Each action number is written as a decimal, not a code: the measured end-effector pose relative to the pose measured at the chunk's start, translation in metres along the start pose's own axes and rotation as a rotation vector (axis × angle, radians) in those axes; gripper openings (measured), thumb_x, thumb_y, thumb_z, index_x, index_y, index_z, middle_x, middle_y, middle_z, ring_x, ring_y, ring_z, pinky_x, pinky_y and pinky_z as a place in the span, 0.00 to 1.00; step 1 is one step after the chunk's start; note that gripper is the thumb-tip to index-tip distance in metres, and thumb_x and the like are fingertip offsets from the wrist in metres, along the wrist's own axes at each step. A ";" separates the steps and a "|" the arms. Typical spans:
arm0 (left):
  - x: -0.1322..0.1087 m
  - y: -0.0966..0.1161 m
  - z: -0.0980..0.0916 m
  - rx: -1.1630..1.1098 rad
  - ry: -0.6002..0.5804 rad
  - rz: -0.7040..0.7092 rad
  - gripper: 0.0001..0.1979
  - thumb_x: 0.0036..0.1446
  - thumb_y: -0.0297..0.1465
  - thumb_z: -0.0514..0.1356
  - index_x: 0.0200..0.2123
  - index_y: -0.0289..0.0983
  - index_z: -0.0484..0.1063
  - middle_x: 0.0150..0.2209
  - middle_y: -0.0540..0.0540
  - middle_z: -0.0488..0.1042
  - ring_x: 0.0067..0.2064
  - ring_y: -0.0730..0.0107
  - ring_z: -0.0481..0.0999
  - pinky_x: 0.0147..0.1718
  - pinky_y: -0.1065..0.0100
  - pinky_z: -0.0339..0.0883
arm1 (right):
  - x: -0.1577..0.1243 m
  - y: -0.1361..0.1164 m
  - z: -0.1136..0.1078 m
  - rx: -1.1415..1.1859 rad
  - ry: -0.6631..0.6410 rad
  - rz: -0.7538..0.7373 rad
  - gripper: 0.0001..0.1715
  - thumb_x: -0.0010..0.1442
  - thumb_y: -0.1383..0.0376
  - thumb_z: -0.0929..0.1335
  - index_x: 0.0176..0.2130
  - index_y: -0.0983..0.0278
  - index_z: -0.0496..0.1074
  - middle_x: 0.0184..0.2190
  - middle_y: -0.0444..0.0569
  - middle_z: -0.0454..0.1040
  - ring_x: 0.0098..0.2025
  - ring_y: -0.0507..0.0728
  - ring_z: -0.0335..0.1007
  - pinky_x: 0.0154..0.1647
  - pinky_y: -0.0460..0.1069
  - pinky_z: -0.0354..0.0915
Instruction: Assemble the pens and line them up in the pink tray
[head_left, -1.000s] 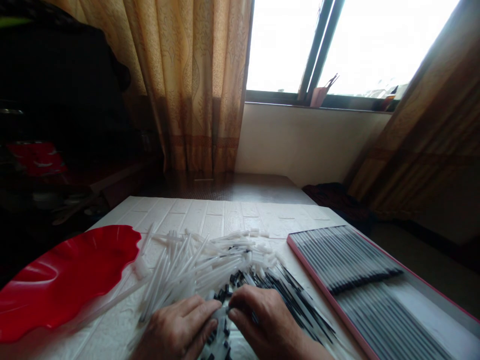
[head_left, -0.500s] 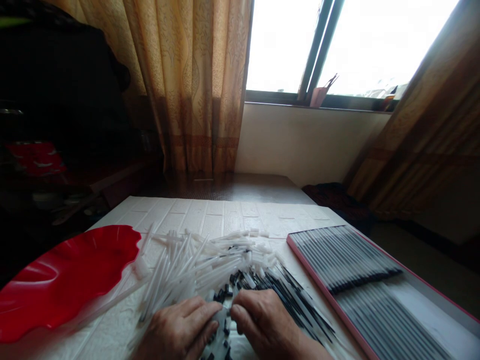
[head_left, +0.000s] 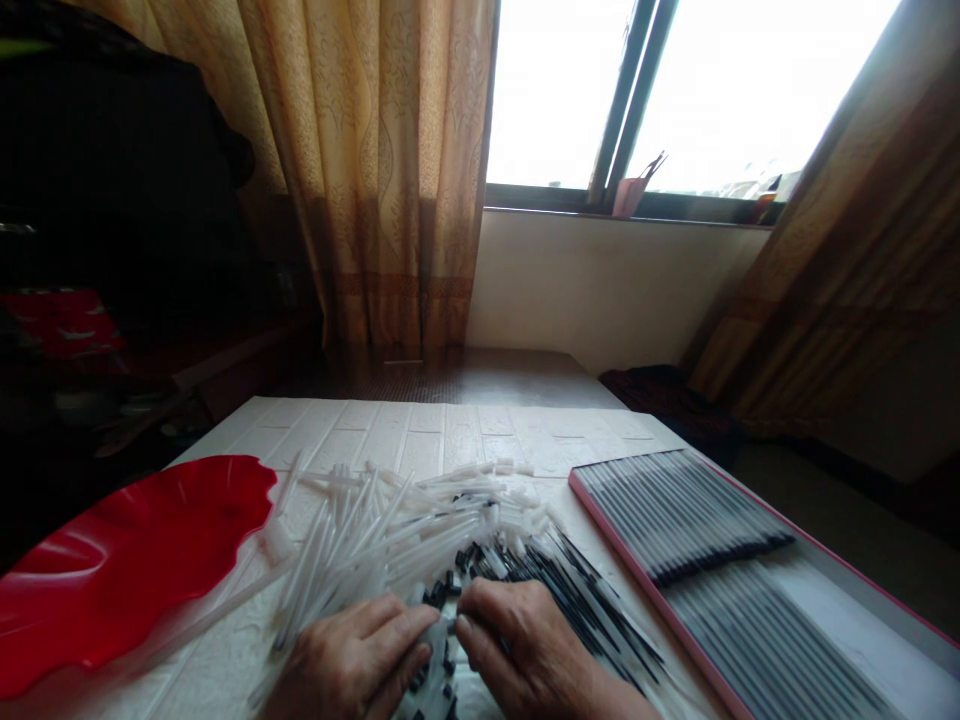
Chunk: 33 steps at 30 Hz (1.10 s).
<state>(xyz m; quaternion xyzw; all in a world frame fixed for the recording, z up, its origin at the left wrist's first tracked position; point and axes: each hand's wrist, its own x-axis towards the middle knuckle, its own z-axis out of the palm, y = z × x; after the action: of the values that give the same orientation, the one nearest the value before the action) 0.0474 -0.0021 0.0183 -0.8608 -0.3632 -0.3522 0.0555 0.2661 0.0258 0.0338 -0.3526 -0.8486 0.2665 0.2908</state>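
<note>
Low in the middle, my left hand [head_left: 356,655] is closed in a pinch, its thumb and forefinger pressed together. Close beside it my right hand [head_left: 521,640] pinches too, the fingertips of both nearly meeting. Something small and pale shows between them, too blurred to name. Under and around the fingers lie small black caps [head_left: 452,583]. A heap of translucent white plastic tubes [head_left: 360,530] spreads beyond my left hand. Thin black rods [head_left: 577,590] lie in a bundle past my right hand, pointing down to the right.
At the right stands a shallow pink-edged box [head_left: 622,540] with two rows of dark-tipped sticks. A red wavy-rimmed plate [head_left: 150,540] sits at the left. The table [head_left: 420,425] has a white brick-pattern cover. Behind are a curtain [head_left: 382,180] and a window [head_left: 555,100].
The view has shifted slightly, so everything sits a little further left. Both hands stay pinched close together in nearly the same place.
</note>
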 end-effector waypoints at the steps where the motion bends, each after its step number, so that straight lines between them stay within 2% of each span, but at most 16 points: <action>1: 0.000 0.000 0.000 -0.002 0.003 0.000 0.16 0.73 0.35 0.47 0.47 0.40 0.74 0.32 0.50 0.79 0.30 0.72 0.81 0.28 0.77 0.73 | 0.000 0.000 0.001 0.001 0.001 0.004 0.18 0.66 0.61 0.60 0.24 0.60 0.56 0.19 0.38 0.57 0.21 0.49 0.54 0.24 0.45 0.49; 4: 0.003 0.005 -0.005 0.001 0.003 -0.048 0.15 0.73 0.36 0.49 0.46 0.41 0.76 0.34 0.49 0.78 0.33 0.71 0.80 0.31 0.76 0.73 | 0.001 -0.001 0.001 0.008 -0.003 0.000 0.18 0.66 0.60 0.59 0.25 0.60 0.59 0.19 0.39 0.62 0.21 0.49 0.57 0.23 0.45 0.50; 8: 0.006 0.011 -0.016 0.089 0.023 -0.155 0.16 0.72 0.39 0.50 0.45 0.44 0.78 0.35 0.47 0.75 0.36 0.67 0.77 0.36 0.69 0.71 | 0.003 0.002 -0.014 -0.029 0.022 0.013 0.17 0.67 0.60 0.60 0.28 0.61 0.68 0.22 0.42 0.71 0.23 0.51 0.65 0.25 0.45 0.56; 13: 0.006 0.009 -0.022 0.123 0.100 -0.087 0.10 0.70 0.32 0.55 0.49 0.43 0.75 0.27 0.52 0.73 0.29 0.68 0.73 0.36 0.65 0.65 | 0.003 0.035 -0.051 -0.238 0.221 0.163 0.21 0.69 0.58 0.58 0.29 0.61 0.70 0.24 0.46 0.73 0.26 0.55 0.69 0.29 0.48 0.61; 15: 0.006 0.007 -0.022 0.129 0.105 -0.042 0.10 0.69 0.29 0.56 0.51 0.41 0.73 0.26 0.54 0.73 0.28 0.69 0.73 0.37 0.65 0.66 | 0.002 0.050 -0.064 -0.358 0.258 0.231 0.18 0.68 0.59 0.59 0.31 0.61 0.72 0.27 0.47 0.76 0.32 0.57 0.74 0.35 0.50 0.63; 17: 0.007 0.005 -0.021 0.132 0.106 -0.006 0.11 0.69 0.27 0.56 0.52 0.39 0.72 0.26 0.54 0.76 0.28 0.70 0.75 0.36 0.67 0.67 | 0.000 0.060 -0.070 -0.490 0.222 0.315 0.16 0.67 0.62 0.61 0.33 0.60 0.75 0.32 0.49 0.78 0.40 0.60 0.76 0.39 0.50 0.64; 19: 0.007 0.003 -0.020 0.121 0.127 0.017 0.11 0.69 0.28 0.55 0.51 0.38 0.72 0.31 0.51 0.80 0.30 0.70 0.79 0.34 0.69 0.70 | -0.001 0.063 -0.071 -0.573 0.170 0.374 0.14 0.66 0.64 0.63 0.33 0.60 0.76 0.36 0.50 0.79 0.44 0.60 0.76 0.39 0.50 0.64; 22: 0.006 0.001 -0.017 0.102 0.147 0.010 0.12 0.69 0.34 0.55 0.50 0.39 0.73 0.38 0.48 0.82 0.37 0.68 0.83 0.37 0.71 0.74 | -0.002 0.057 -0.068 -0.601 0.126 0.378 0.12 0.64 0.67 0.65 0.33 0.60 0.78 0.38 0.50 0.79 0.41 0.59 0.76 0.39 0.49 0.65; 25: 0.006 0.002 -0.015 0.074 0.142 -0.032 0.14 0.69 0.41 0.55 0.50 0.40 0.73 0.40 0.48 0.83 0.39 0.67 0.84 0.38 0.73 0.77 | -0.003 0.051 -0.064 -0.609 0.098 0.366 0.09 0.62 0.68 0.67 0.34 0.60 0.79 0.40 0.50 0.78 0.43 0.60 0.76 0.41 0.50 0.66; 30: 0.010 0.005 -0.015 -0.048 0.118 -0.124 0.14 0.71 0.40 0.52 0.46 0.42 0.75 0.36 0.50 0.84 0.35 0.72 0.85 0.35 0.81 0.77 | -0.002 0.049 -0.060 -0.612 0.038 0.379 0.09 0.60 0.71 0.68 0.37 0.61 0.79 0.47 0.54 0.77 0.47 0.63 0.75 0.45 0.53 0.68; 33: 0.011 0.002 -0.015 -0.129 0.108 -0.147 0.13 0.71 0.39 0.54 0.52 0.43 0.73 0.40 0.50 0.85 0.38 0.72 0.86 0.37 0.82 0.77 | -0.002 0.050 -0.059 -0.597 0.029 0.376 0.09 0.60 0.72 0.67 0.37 0.62 0.77 0.47 0.55 0.77 0.48 0.63 0.74 0.48 0.53 0.67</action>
<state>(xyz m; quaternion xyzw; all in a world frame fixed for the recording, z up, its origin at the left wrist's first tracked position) 0.0456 -0.0025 0.0363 -0.8133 -0.3985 -0.4239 -0.0064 0.3292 0.0693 0.0408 -0.5757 -0.8052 0.0507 0.1329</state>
